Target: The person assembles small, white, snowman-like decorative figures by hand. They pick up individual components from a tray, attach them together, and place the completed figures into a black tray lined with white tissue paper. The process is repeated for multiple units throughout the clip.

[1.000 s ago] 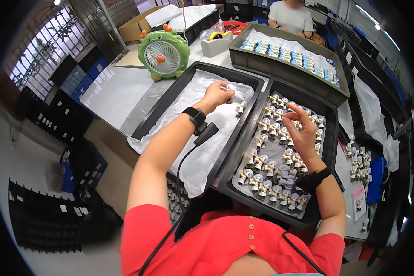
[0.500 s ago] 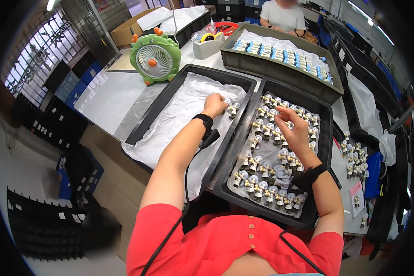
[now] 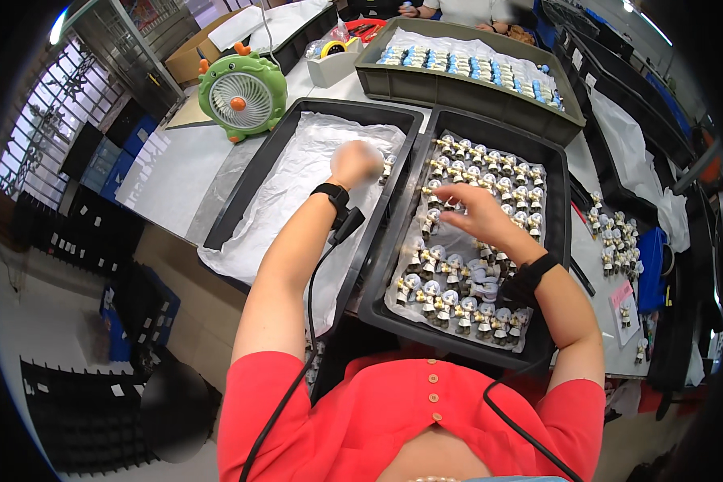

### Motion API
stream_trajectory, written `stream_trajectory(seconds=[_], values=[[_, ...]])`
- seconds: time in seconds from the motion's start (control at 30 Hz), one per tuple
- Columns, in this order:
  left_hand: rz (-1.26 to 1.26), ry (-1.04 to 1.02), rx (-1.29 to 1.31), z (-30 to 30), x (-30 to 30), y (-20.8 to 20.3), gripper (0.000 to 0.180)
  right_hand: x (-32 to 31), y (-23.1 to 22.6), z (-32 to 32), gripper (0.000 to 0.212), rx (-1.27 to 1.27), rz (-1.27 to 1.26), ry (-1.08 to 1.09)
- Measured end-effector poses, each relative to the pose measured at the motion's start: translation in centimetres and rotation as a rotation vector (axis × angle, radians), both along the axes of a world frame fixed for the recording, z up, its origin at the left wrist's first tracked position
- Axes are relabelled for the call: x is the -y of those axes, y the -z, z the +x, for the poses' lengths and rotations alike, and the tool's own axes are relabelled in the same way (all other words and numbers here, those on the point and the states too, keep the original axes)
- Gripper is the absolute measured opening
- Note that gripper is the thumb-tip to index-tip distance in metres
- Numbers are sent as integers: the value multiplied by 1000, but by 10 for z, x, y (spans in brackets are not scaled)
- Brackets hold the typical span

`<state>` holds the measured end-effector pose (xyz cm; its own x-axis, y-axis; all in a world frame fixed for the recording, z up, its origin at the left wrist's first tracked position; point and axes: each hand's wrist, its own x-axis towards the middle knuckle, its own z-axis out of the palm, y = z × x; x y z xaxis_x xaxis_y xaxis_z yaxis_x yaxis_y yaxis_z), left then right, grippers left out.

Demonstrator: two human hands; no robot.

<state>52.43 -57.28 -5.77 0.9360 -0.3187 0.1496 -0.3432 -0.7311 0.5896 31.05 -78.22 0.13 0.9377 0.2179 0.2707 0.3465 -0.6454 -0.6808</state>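
Observation:
My left hand [image 3: 356, 165] is over the white sheet [image 3: 285, 189] lining the left black tray [image 3: 245, 186], beside small figurines [image 3: 387, 167] at that tray's right side. A blur covers its fingers, so any grip is hidden. Above the right black tray [image 3: 561, 241], my right hand [image 3: 478, 213] has its thumb and forefinger apart with nothing visible between them. Its fingertips are close to a grey-haired figurine [image 3: 430, 218] in the leftmost column. Rows of similar figurines [image 3: 450, 309] stand in this tray, with a few lying down near my right wrist.
Beyond the trays is an olive bin [image 3: 466, 108] of blue-and-white figurines. A green fan [image 3: 243, 95] stands at the back left, beside a tape dispenser [image 3: 334, 66]. More figurines [image 3: 618, 245] are on the table at right. A co-worker's hand [image 3: 494, 27] shows behind the bin.
The whole view has shifted slightly. My right hand has moved left toward the tray's leftmost column. My left hand stays near the figurines in the left tray, its fingers now blurred.

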Motion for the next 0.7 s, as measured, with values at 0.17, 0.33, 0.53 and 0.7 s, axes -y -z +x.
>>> stream_trajectory(seconds=[0.17,0.33,0.53,0.7], values=[[-423,9,-189,-19,2,-40,38,-5,23,2,46,-23,-257,-118],[-760,320,-527,-100,9,-113,33,-11,25,-1,35,-42,-303,-48],[-835,622,-610,-167,10,-124,32,-3,30,2,35,14,-253,24],[-727,566,-549,-168,13,-101,39,1,-17,-3,38,252,-181,39]])
